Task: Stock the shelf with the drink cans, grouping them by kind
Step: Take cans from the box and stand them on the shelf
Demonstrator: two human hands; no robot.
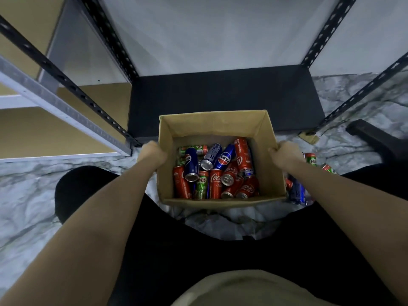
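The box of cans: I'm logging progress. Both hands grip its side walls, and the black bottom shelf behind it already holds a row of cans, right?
Not quite. Both the left hand and right hand grip the box, but the head view shows no cans on the black bottom shelf.

Red, blue and green cans (215, 171) filled a tan cardboard box (268, 155) on white-grey marbled floor (28, 195), before a black shelf (225, 96).

One head-worn view, steep downward, facing the shelf (225, 96) at 12 o'clock. Close over the box (220, 124) at centre; forearms enter from 7 and 5 o'clock.
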